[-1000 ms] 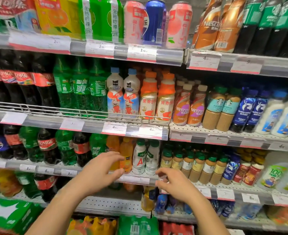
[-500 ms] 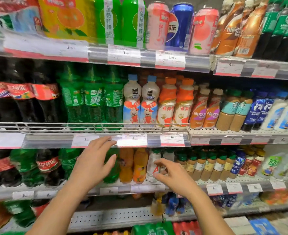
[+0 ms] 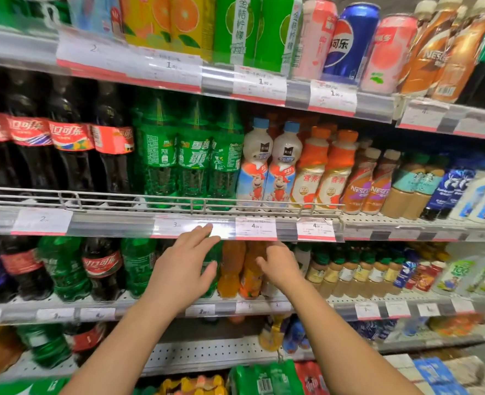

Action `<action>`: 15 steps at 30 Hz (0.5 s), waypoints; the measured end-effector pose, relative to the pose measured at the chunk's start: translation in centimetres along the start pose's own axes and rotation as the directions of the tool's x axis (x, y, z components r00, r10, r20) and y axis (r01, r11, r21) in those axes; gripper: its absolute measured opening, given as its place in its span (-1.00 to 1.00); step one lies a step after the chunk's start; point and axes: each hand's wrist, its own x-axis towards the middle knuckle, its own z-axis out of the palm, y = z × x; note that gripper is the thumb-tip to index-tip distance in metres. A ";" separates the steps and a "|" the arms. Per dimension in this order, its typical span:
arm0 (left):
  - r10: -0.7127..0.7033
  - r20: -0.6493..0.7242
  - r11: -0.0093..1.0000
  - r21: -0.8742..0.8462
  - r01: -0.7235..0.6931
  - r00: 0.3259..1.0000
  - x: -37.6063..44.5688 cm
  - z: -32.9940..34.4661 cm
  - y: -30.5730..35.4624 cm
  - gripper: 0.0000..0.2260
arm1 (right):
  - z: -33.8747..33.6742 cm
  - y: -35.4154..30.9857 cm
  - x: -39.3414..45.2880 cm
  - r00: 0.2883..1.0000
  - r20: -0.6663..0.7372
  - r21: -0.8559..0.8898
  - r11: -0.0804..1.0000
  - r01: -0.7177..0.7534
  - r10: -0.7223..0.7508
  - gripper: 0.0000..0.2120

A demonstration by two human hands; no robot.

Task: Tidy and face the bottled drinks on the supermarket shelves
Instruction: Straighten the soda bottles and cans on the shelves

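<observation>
the person stands at the drinks bay with both bare arms reaching to the third shelf from the top. the left hand [image 3: 182, 273] is spread wide, fingers [image 3: 204, 233] splayed and empty, lying over a green plastic soda bottle [image 3: 211, 280] with fingertips overlapping the clear price-label strip [image 3: 255, 228] of the shelf above. the right hand [image 3: 278, 269] has its fingers curled narrow against two orange plastic juice bottles [image 3: 235, 269] standing at the front edge of that shelf; whether it actually grips one cannot be told, as the hand hides the contact.

risks, as judged: the orange bottles stand at the lip of the perforated grey metal shelf [image 3: 161, 302] with no wire guard visible there, so a sideways nudge from either hand could tip one off onto the stock below. the wide left hand could snag the label strip overhead and dislodge a price ticket [image 3: 315, 229]. neighbouring small brown coffee bottles with green caps [image 3: 338, 273] stand close-packed just beside the right hand; a careless pull-back could topple them in a row.

against the earlier frames: both hands have risen and closed toward each other. the right hand has shifted from the white green-capped bottles to the orange ones. the camera has moved nearer and tilted up, so the lower shelves show less.
</observation>
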 end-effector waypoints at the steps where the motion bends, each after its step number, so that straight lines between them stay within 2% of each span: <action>1: -0.002 0.003 1.000 0.003 0.002 1.000 0.0 0.0 0.0 -0.49 | 0.1 0.0 -0.4 0.999 -0.035 0.007 1.000 -0.013 0.013 -0.76; 3: -0.005 0.008 1.000 0.007 0.005 1.000 0.0 0.0 -0.1 -0.49 | 0.5 0.2 -1.2 0.997 -0.077 0.038 0.999 -0.002 0.005 -0.78; 5: -0.009 0.006 1.000 0.007 0.009 1.000 0.0 0.1 -0.1 -0.49 | 1.0 0.9 -2.2 0.995 -0.093 0.063 0.998 0.025 -0.019 -0.60; 6: -0.013 0.005 1.000 0.009 0.012 1.000 0.0 0.1 0.0 -0.49 | 1.1 1.3 -2.7 0.994 -0.101 0.070 0.997 0.041 -0.034 -0.58; 9: -0.023 0.001 0.999 0.027 0.023 1.000 -0.1 0.2 0.5 -0.48 | 1.2 2.5 -4.4 0.991 -0.103 0.082 0.992 0.091 -0.083 -0.69; 15: -0.053 0.035 0.996 0.075 0.051 0.998 -0.4 0.4 1.4 -0.42 | -1.1 4.7 -7.3 0.972 -0.204 0.187 0.970 0.153 -0.114 -0.69</action>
